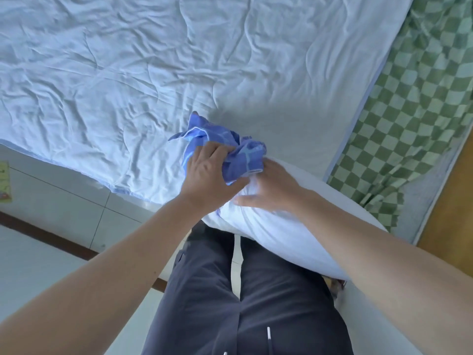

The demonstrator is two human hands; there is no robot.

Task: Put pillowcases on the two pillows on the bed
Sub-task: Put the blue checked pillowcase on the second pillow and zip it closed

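Pillow: the plump white fabric pillow (276,226) lies slanted across the person's lap, its far end reaching toward the bed, probably so the lap props it while both hands work at that end
Pillowcase: the bunched blue patterned cotton pillowcase (230,152) sits gathered at the pillow's far end, touching it; it looks scrunched up so its opening can be slipped over the corner
Left hand: the left hand (210,172), fingers curled, grips a fistful of the pillowcase just beside the pillow's far end
Right hand: the right hand (268,185) rests on the pillow's far end with fingers spread, seemingly pinning it; whether its fingertips catch the pillowcase I cannot tell
Quilt: the crumpled pale blue quilt (153,73) lies beyond the pillow
Sheet: the green checked sheet (414,119) shows to the pillow's right
Second pillow: not in view
Progress: early, no corner looks covered yet
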